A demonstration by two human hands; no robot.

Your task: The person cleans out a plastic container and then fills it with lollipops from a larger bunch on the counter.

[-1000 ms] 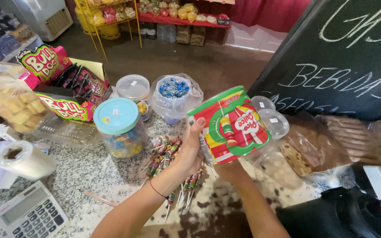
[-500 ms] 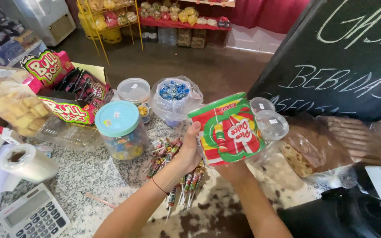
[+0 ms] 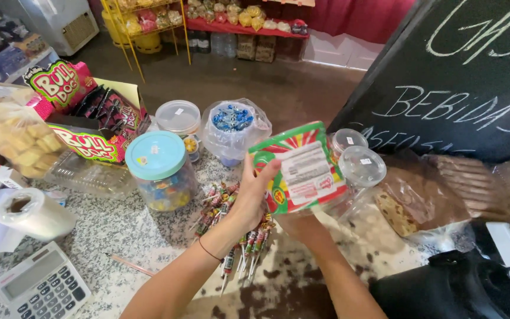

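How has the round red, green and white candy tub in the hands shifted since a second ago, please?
Yes. The red, green and white candy tub has turned in the hands, its label side now up, and sits slightly nearer the teal-lidded plastic jar on the counter.

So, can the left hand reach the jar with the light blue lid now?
Probably yes, once free: the left hand grips the striped canister, and the jar stands close beside it, nothing between.
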